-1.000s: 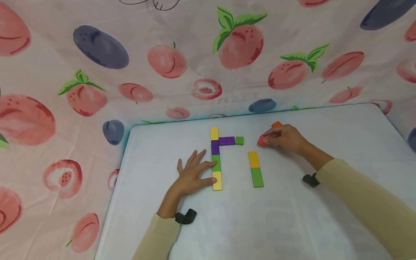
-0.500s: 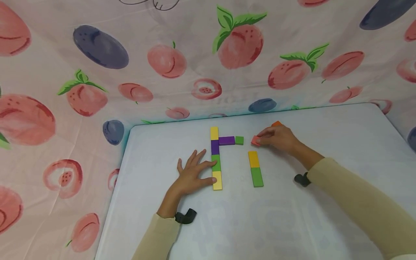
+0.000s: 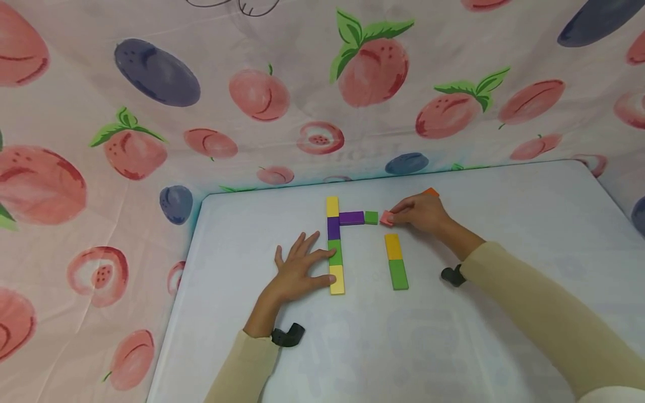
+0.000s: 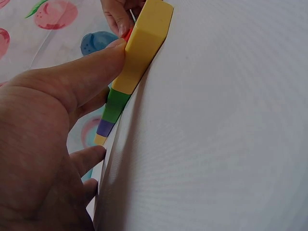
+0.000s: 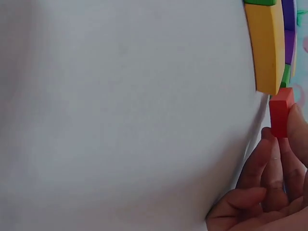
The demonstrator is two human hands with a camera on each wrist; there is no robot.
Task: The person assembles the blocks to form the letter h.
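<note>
My left hand (image 3: 294, 275) rests by a straight column of blocks, its fingers spread. Its index finger touches the green block (image 3: 335, 258) and its thumb the light yellow block (image 3: 337, 285) at the near end. Beyond these lie a purple block (image 3: 333, 229) and another yellow block (image 3: 332, 206). A second purple block (image 3: 351, 218) juts right from the column, with a small green block (image 3: 371, 218) at its end. My right hand (image 3: 425, 214) pinches a small red block (image 5: 279, 118) between thumb and fingers, slightly tilted, a narrow gap right of the small green block.
An orange-yellow block (image 3: 393, 247) and a green block (image 3: 398, 275) lie end to end, apart from the column. Partly hidden behind my right hand is an orange block (image 3: 431, 192). Fruit-patterned cloth (image 3: 302, 67) rises behind the white table (image 3: 443, 347).
My right hand has moved left with the red block, bringing it close to the small green block. My left hand and the other blocks have stayed where they were.
</note>
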